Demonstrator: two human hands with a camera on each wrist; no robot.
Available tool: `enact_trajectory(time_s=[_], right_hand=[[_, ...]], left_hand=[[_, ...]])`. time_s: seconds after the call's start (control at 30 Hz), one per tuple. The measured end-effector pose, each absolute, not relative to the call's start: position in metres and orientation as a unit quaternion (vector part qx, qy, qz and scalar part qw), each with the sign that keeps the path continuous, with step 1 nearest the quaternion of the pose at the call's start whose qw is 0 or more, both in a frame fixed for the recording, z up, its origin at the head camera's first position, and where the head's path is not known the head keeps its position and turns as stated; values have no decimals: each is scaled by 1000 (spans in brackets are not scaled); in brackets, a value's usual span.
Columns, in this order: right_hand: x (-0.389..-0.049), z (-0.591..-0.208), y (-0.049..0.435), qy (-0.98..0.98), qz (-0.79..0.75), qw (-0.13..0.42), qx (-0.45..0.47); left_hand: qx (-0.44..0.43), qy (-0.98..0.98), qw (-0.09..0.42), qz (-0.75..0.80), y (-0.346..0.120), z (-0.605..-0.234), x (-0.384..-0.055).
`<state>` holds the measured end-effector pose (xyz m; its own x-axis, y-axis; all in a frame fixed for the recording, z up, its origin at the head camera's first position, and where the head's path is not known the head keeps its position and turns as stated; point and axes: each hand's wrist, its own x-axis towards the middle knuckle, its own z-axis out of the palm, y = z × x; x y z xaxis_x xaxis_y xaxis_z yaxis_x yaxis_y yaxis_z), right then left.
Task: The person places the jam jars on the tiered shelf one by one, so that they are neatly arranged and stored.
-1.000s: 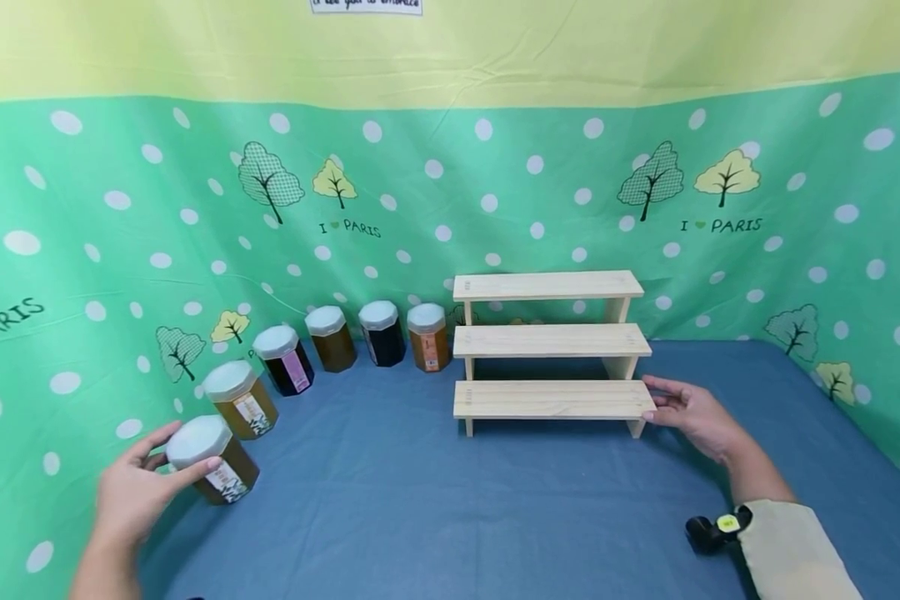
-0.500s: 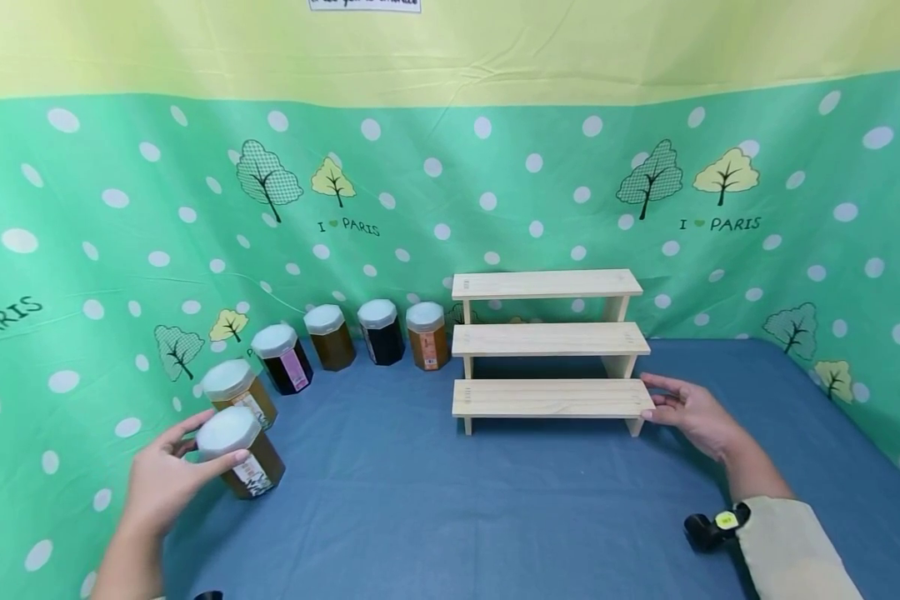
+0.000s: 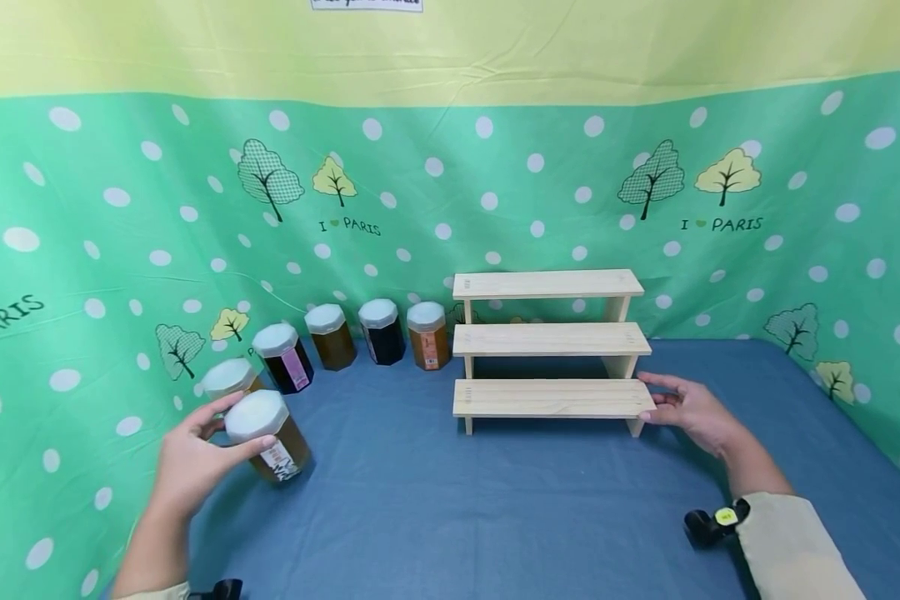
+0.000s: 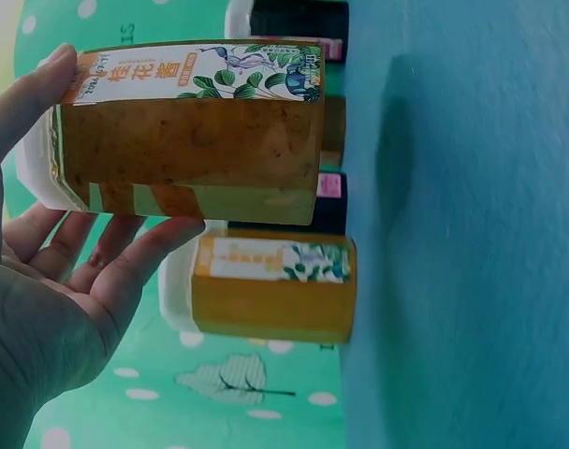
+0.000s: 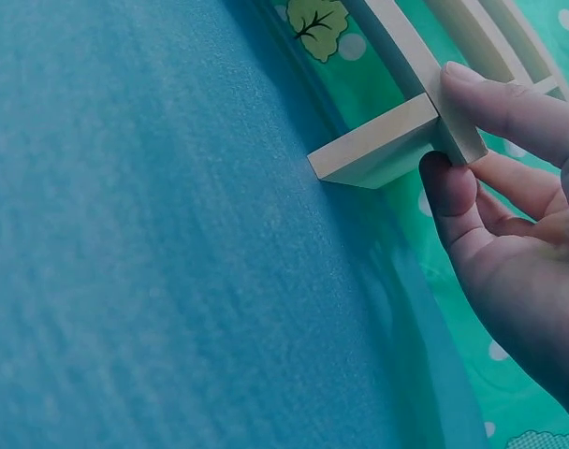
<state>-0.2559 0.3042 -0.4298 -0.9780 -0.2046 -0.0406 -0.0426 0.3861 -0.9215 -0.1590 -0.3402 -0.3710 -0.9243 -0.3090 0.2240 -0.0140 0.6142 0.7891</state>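
My left hand (image 3: 191, 467) grips a hexagonal jar (image 4: 191, 150) of amber-brown jam around its white lid. In the left wrist view the jar hangs above the blue cloth, its floral label in sight and its shadow on the cloth below. Behind it stands a similar jar (image 4: 275, 304) with a yellower filling, partly covered by the held jar in the head view. My right hand (image 3: 697, 417) pinches the right end of the lowest step of a three-tier wooden display stand (image 3: 555, 398). In the right wrist view, thumb and fingers lie on opposite faces of that board (image 5: 406, 47).
A dark jar with a pink label (image 3: 295, 371), a brown jar (image 3: 334, 348), a black jar (image 3: 385, 342) and an orange jar (image 3: 430, 346) curve along the back left. A green dotted curtain (image 3: 420, 217) hangs behind the blue cloth (image 3: 435, 508).
My left hand has lifted the front jar and carried it rightward and a little farther back, so it overlaps the neighbouring jar. My right hand stays at the stand.
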Motion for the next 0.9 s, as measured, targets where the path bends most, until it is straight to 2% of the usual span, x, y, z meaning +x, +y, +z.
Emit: enact_trajectory(time_s=[0.9], right_hand=[[-256,-432,307,828,-550,62,-88]], left_hand=[[15,-885,161,-438,-294,-363,-175]])
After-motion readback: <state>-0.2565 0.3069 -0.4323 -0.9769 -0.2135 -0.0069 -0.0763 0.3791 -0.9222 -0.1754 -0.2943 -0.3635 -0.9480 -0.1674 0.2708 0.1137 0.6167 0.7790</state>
